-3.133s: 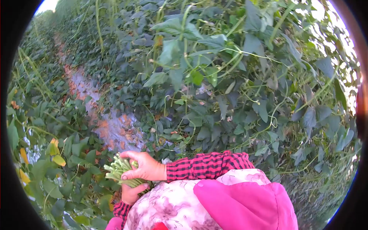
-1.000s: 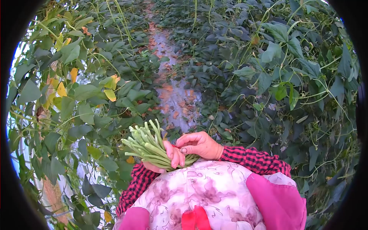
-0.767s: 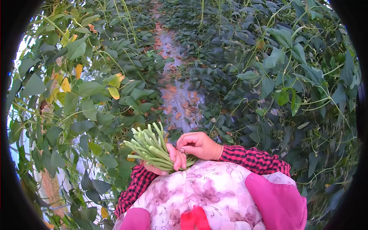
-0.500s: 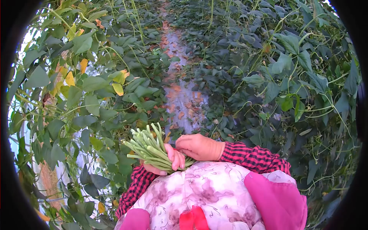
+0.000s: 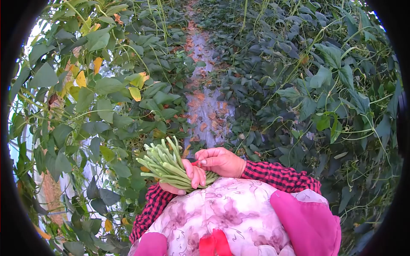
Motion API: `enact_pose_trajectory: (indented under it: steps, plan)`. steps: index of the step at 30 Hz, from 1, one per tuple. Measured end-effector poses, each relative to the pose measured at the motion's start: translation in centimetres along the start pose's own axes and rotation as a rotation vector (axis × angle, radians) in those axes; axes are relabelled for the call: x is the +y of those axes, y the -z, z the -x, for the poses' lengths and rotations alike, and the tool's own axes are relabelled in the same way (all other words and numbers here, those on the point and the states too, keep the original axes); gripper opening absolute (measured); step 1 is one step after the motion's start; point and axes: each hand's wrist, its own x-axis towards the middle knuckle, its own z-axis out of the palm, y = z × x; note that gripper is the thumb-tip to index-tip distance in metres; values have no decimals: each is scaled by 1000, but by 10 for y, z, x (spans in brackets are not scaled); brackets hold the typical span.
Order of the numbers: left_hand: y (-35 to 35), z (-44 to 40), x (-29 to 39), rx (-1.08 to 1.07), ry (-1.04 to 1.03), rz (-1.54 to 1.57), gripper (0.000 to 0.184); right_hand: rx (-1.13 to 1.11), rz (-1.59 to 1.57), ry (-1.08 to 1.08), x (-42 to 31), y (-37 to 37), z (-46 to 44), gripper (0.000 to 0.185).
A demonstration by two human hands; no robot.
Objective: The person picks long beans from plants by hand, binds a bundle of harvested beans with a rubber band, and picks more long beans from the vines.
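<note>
A bundle of long green beans lies across the front of my body, its ends fanned out to the left. My left hand is closed around it, with the fingers wrapped over the top. Just to the right, my right hand is closed in a pinch at the bundle. A small piece of thin red tie shows between its fingertips and my left hand. The far part of the bundle passes under my right hand and is partly hidden.
Leafy climbing vines stand on the left, some leaves yellow. Denser vines fill the right side. Between them runs a narrow path with pale sheeting and dry brown leaves. A flowered apron with pink parts covers my front.
My right hand has turned and lifted slightly, its fingers now pinched together, and the red tie has come into view. My left hand keeps its hold on the beans. The view shifted slightly.
</note>
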Motion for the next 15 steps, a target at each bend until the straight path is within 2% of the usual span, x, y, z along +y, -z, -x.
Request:
enact_pose_trajectory:
  steps: [1, 3, 7, 9, 12, 13, 15]
  plan:
    - [0, 0, -1, 1, 1, 3, 37, 2, -2, 0, 2, 1, 0, 7]
    - [0, 2, -2, 12, -2, -4, 37, 101, 474, 162, 5, 2, 0, 10]
    - [2, 3, -3, 25, 1, 9, 38, 125, 486, 227, 5, 3, 0, 11]
    - [3, 2, -3, -2, 3, -24, 38, 176, 67, 16, 6, 3, 0, 10]
    - [3, 5, -4, 19, -3, -14, 39, 49, -81, 8, -6, -6, 3, 17]
    - [3, 6, -4, 19, -4, -13, 39, 50, -80, 8, -10, -8, 6, 17]
    - [0, 9, -4, 87, 15, -70, 40, 1, 200, 27, -19, -10, 14, 27]
